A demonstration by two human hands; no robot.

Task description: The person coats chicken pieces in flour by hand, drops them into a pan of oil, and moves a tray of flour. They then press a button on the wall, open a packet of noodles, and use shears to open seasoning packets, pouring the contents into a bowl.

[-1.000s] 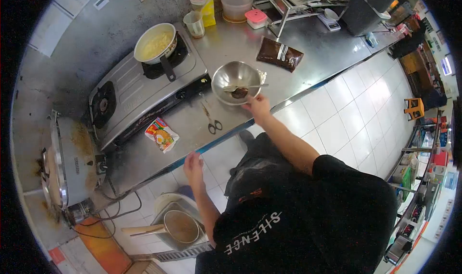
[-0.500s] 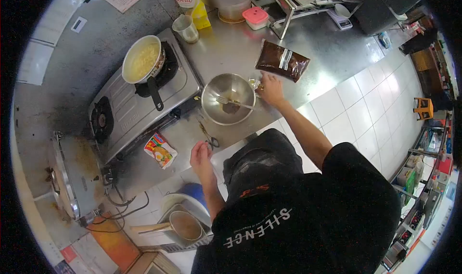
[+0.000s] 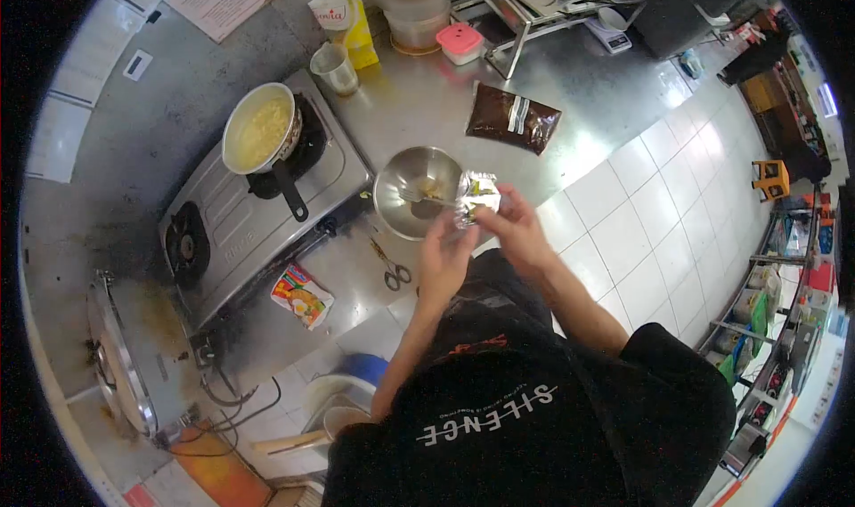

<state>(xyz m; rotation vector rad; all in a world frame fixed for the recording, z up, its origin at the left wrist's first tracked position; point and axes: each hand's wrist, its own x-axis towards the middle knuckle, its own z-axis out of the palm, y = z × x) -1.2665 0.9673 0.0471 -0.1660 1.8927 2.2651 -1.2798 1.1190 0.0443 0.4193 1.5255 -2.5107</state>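
My right hand (image 3: pixel 524 235) pinches a shiny silver seasoning sachet (image 3: pixel 481 189) with green and yellow print. My left hand (image 3: pixel 445 259) grips the sachet's lower left edge, its fingers closed. Both hands are just off the right rim of a steel mixing bowl (image 3: pixel 392 215). Inside the bowl lie a fork (image 3: pixel 431 198), partly hidden by the sachet, and a small amount of brownish seasoning. Scissors (image 3: pixel 392 271) rest on the counter to the left of my left hand. Farther left lies an instant noodle packet (image 3: pixel 303 297).
A saucepan (image 3: pixel 233 147) of pale noodles in liquid sits on the gas stove (image 3: pixel 240 218), its black handle pointing toward me. A dark brown filled pouch (image 3: pixel 514 117), a plastic measuring cup (image 3: pixel 335 68) and a pink-lidded tub (image 3: pixel 460 42) stand farther back. Below the counter's left is a bucket (image 3: pixel 329 387).
My right hand has lifted the sachet off the counter beside the bowl and drawn it toward me. My left hand has moved right from near the scissors to meet it.
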